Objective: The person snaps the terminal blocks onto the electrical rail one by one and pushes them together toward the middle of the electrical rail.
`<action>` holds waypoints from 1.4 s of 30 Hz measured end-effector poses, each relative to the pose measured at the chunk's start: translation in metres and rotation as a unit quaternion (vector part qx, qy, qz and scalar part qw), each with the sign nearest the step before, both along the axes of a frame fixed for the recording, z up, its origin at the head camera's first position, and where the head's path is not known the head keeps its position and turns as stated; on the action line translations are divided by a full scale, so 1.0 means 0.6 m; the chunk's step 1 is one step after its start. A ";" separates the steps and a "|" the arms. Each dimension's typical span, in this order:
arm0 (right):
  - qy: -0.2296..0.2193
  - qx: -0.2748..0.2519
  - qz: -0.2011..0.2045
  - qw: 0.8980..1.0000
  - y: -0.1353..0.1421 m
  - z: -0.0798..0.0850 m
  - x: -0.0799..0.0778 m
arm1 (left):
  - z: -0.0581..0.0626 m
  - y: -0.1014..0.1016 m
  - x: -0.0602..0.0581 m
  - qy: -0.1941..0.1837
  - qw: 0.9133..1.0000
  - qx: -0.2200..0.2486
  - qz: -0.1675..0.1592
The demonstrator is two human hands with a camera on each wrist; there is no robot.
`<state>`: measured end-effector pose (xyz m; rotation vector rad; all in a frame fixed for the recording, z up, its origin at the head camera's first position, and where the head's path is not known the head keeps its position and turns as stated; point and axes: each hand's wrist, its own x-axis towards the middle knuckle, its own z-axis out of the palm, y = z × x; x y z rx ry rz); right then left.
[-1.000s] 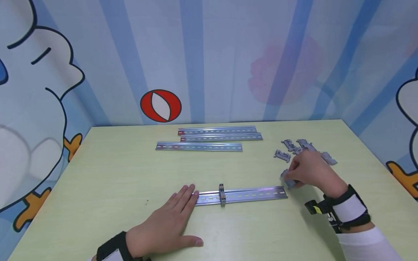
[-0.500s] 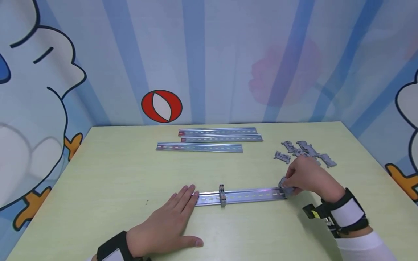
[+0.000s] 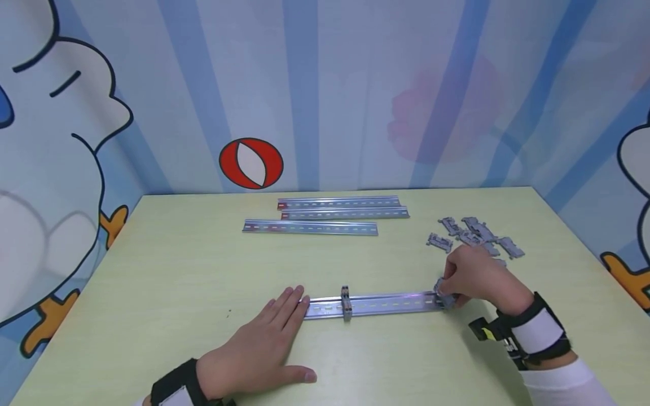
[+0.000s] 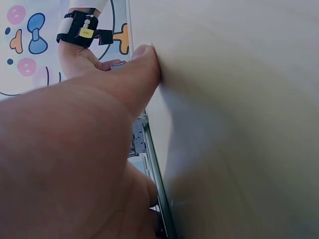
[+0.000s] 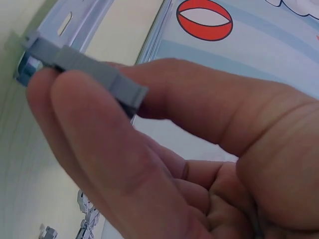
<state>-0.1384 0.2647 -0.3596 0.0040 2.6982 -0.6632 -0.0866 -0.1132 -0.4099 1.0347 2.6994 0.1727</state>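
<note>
A slotted metal DIN rail [image 3: 396, 304] lies across the front half of the table. My left hand [image 3: 259, 347] rests flat on its left end, fingers straight and thumb spread on the tabletop. One small grey clip [image 3: 346, 305] sits across the rail, a little right of those fingertips. At the rail's right end my right hand [image 3: 482, 276] pinches another grey plastic clip [image 5: 94, 72] between thumb and fingers. In the head view this clip is tilted and overlaps the rail's end; whether it is seated there I cannot tell. Its lower side is partly hidden by the fingers.
Several loose grey clips [image 3: 477, 228] lie in a cluster at the right, behind the right hand. Three more metal rails [image 3: 310, 228] lie near the table's back edge. A printed cloth backdrop [image 3: 340, 96] stands behind the table.
My right hand has brought the grey clip leftward from the table beside the loose clips to the rail's right end. The left hand has stayed in place.
</note>
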 end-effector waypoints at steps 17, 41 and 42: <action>0.062 0.033 0.007 0.997 -0.020 0.002 0.020 | 0.002 0.002 -0.003 0.010 1.000 0.004 -0.002; 0.093 0.051 0.007 0.994 -0.026 -0.006 0.035 | 0.002 0.004 0.001 -0.003 1.000 -0.003 0.005; 0.079 0.043 0.006 0.996 -0.024 -0.005 0.034 | 0.001 0.003 0.000 -0.002 1.000 -0.003 0.004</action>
